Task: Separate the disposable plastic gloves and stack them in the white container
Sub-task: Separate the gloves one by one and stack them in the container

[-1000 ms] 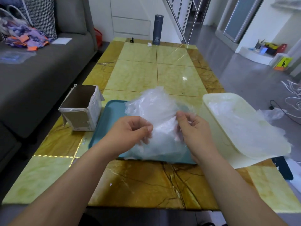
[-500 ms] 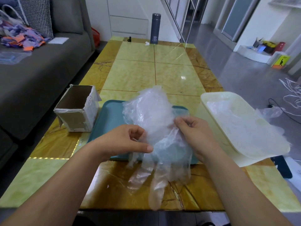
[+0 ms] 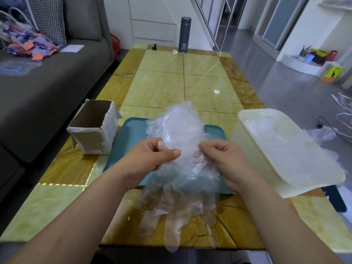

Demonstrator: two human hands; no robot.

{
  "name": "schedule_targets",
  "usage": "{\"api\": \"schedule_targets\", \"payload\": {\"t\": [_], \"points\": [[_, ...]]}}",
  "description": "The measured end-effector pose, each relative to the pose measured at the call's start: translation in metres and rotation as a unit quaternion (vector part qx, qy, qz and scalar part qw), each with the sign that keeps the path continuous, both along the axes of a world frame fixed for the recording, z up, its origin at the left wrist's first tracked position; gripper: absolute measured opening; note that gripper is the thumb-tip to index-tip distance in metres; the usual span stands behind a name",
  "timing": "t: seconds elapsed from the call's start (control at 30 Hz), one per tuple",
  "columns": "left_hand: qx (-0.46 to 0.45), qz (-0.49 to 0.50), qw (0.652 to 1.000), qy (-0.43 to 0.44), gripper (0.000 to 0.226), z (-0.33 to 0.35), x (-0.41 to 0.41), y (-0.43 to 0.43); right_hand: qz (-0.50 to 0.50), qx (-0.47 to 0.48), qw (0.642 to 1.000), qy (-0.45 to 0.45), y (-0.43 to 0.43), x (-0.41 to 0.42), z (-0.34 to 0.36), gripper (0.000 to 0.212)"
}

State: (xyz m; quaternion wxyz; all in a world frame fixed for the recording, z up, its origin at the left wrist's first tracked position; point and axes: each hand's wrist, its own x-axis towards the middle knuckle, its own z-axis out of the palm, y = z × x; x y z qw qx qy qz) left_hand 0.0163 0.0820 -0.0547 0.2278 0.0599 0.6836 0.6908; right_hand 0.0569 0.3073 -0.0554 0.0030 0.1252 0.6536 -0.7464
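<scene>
**Living-room table, glove bunch held between two hands**

Glossy yellow stone-look table (image 3: 209, 88) beside a grey sofa (image 3: 47, 82), with a dark flask (image 3: 184, 35) upright at the far end. Near the front edge, a teal tray (image 3: 131, 134). Just left of it, an open cardboard box (image 3: 95, 128); just right, at the table's right edge, the white container (image 3: 245, 119). Inside that container, flat stacked gloves (image 3: 285, 149) spilling over its right rim.

Above the tray, a crumpled glove bunch (image 3: 177, 130) of clear film. Long axis roughly front to back: bunched end pointing away toward the flask, glove fingers (image 3: 171, 237) hanging down toward the camera, past the tray's near edge and over the table's front edge. Unclear whether the far end rests on the tray.

Left hand (image 3: 148, 159) pinching the bunch's left side between thumb and curled fingers. Right hand (image 3: 226, 162) gripping the right side likewise, fingers curled into the film. Hands near each other, separated by the plastic.
</scene>
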Motion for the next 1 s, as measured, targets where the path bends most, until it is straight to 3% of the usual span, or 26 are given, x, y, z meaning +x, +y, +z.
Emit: {"api": "schedule_targets", "payload": {"t": [0.2, 0.33, 0.4, 0.5, 0.67, 0.77, 0.87, 1.0], "points": [[-0.009, 0.005, 1.000, 0.011, 0.040, 0.003, -0.001, 0.001, -0.009, 0.000, 1.000, -0.016, 0.003, -0.001, 0.000, 0.014], [0.025, 0.020, 0.999, -0.031, 0.026, 0.001, -0.001, 0.001, -0.006, -0.043, 0.999, -0.016, 0.002, -0.002, 0.001, 0.008], [0.038, 0.021, 0.998, -0.036, 0.014, 0.002, 0.001, 0.003, 0.006, -0.054, 0.999, -0.008, 0.002, -0.001, 0.001, 0.011], [0.053, 0.033, 0.997, -0.049, 0.013, 0.005, 0.003, 0.005, 0.007, -0.033, 0.999, -0.002, 0.002, -0.001, -0.001, 0.020], [-0.006, 0.137, 0.990, -0.022, 0.016, 0.002, -0.008, -0.003, -0.044, 0.020, 0.999, 0.002, 0.003, -0.001, -0.002, 0.018], [-0.012, 0.190, 0.982, -0.022, 0.020, 0.001, -0.015, -0.010, 0.011, 0.046, 0.999, 0.001, 0.008, 0.002, 0.005, 0.019], [0.007, 0.151, 0.988, -0.039, 0.015, 0.001, -0.015, -0.008, 0.123, -0.011, 0.992, -0.009, -0.001, 0.007, 0.012, 0.019], [0.073, 0.054, 0.994, -0.060, 0.007, 0.003, -0.008, 0.000, 0.139, -0.087, 0.986, -0.016, -0.021, 0.010, 0.013, 0.019]]}}
